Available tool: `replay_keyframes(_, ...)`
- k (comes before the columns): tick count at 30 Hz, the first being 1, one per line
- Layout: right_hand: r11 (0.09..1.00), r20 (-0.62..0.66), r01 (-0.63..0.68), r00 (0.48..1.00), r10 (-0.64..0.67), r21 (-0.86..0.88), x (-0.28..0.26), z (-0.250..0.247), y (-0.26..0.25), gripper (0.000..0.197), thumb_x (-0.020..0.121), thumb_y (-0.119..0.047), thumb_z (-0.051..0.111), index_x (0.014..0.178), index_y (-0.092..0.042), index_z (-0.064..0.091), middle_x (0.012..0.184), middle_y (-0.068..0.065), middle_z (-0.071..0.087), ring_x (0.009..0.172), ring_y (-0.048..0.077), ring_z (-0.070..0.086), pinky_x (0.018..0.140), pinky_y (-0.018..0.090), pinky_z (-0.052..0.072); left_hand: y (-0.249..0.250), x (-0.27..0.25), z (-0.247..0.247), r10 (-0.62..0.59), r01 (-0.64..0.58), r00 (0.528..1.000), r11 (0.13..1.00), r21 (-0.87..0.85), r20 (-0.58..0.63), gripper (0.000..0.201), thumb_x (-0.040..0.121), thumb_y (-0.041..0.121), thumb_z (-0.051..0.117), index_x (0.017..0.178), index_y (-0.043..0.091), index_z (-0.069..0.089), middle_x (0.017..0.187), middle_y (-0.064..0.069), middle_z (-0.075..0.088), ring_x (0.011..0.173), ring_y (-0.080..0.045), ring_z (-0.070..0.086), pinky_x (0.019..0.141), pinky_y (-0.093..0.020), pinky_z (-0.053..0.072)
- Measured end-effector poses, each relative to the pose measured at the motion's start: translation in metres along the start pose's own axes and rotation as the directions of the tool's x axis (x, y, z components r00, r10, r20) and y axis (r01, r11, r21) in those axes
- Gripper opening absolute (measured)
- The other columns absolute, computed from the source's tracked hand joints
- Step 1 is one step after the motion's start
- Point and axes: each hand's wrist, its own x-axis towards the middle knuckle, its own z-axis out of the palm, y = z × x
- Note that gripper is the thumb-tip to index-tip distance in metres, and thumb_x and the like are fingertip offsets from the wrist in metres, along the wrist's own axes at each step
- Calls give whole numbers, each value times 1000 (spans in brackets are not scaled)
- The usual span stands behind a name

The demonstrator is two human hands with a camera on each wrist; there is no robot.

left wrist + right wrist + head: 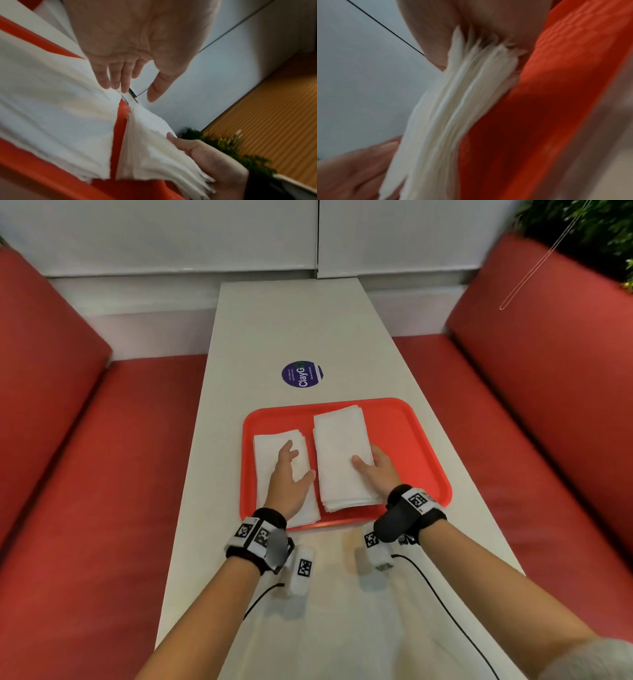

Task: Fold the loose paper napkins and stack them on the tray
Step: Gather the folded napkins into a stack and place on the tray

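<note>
Both piles of white folded paper napkins already lie on the flat red plastic tray (411, 440), which sits on the long pale counter (291, 330) between red bench seats. The shorter left pile (270, 450) and the taller right pile (337, 440) lie side by side with a narrow strip of tray showing between them.

My left hand (289, 484) is over the left pile, fingers (118, 75) spread and relaxed, gripping nothing; whether the palm touches the paper I cannot tell. My right hand (376, 470) clasps the right pile at its near right edge, thumb lying on top and the other fingers hidden beneath or beside the layers.

I judge this to be the tidying stage: folding looks done, and no loose napkin shows on the counter. Next I would probably square the right pile's fanned edges, perhaps merging the piles, keeping the thin sheets from sliding apart.
</note>
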Motion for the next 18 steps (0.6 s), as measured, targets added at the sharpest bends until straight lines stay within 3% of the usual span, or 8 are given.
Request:
replay_keyframes(3,994,10,-31,999,33,-101,5,4,10,43,94,-20,59,133,-6,46,130,12,58,116,28,57,101,47,45,-9,6,1,55,-50,998,934,354,-3,67,95,15,55,152,13,20,159,-8,21,149,-23,12,120,-37,16)
replay_keyframes(6,986,13,-48,999,51,-159,8,8,14,45,90,-22,64,130,-6,50,126,11,61,113,28,59,99,44,47,-19,11,-1,-31,33,999,775,631,-14,71,95,27,52,154,17,13,162,-10,1,149,-28,-7,122,-44,6)
replay_keyframes(9,971,8,-51,998,54,-235,9,8,12,48,83,-28,72,124,-9,57,122,9,62,110,27,59,96,39,48,-26,14,-5,-148,65,986,750,659,71,73,96,30,51,154,22,9,162,-9,-10,148,-30,-13,120,-50,5)
replay_keyframes(13,882,-70,-39,998,7,-471,9,3,10,79,77,-41,76,142,-13,41,132,11,42,124,29,41,107,40,36,-26,19,-14,-88,36,995,795,606,57,71,95,19,54,154,25,15,162,-7,-8,149,-28,-13,121,-47,4)
replay_keyframes(15,837,-25,12,999,-30,-546,4,5,6,91,75,-44,77,148,-16,30,144,8,32,133,30,31,112,41,30,-27,20,-19,-60,11,997,779,627,56,69,95,12,52,153,26,18,163,-5,-7,149,-28,-13,122,-45,4)
replay_keyframes(18,734,81,83,996,-39,-674,-1,12,6,90,78,-42,75,151,-22,27,156,3,20,139,30,22,114,41,26,-28,24,-26,-104,6,986,808,589,133,65,96,6,48,153,24,20,163,-6,-7,148,-28,-14,120,-39,1)
